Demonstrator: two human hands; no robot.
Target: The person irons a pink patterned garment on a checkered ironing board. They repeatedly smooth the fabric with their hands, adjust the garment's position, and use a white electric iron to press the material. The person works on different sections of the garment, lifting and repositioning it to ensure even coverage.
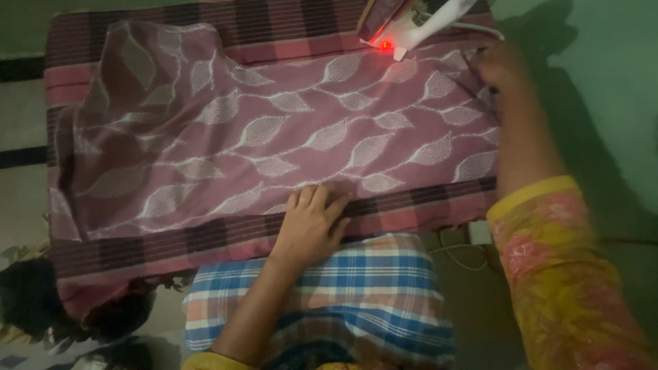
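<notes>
**Leaf-print cloth spread flat, one hand on each edge**

The mauve leaf-print cloth [274, 130] fills the middle of the frame, laid over a dark red striped blanket [226, 236] that serves as a pad on the floor. Looks thin, soft and light — it will likely wrinkle and slide on the blanket if pulled from one side only, so it is best taken at the hems or corners, with a flat palm to pin it. Not fragile, not stiff. Upper left corner of the cloth is rumpled and partly folded over.

Left hand [312, 226], lower centre, lies palm-down at the near hem of the cloth — fingers [317, 199] together and stretched out flat, tips resting on the cloth edge where it meets the blanket's stripe. Pressing, not gripping.

Right hand [500, 68], upper right, sits at the far right edge of the cloth; fingers curl toward the fabric but the light is dim and I cannot tell whether they pinch it or only touch.

An electric iron [415, 31], white with a lit red lamp, stands at top centre-right on the blanket, just beside the cloth's far edge and near the right hand, touched by neither hand. A blue and white checked cloth [370, 288] lies under the left forearm at the bottom of the frame.
</notes>
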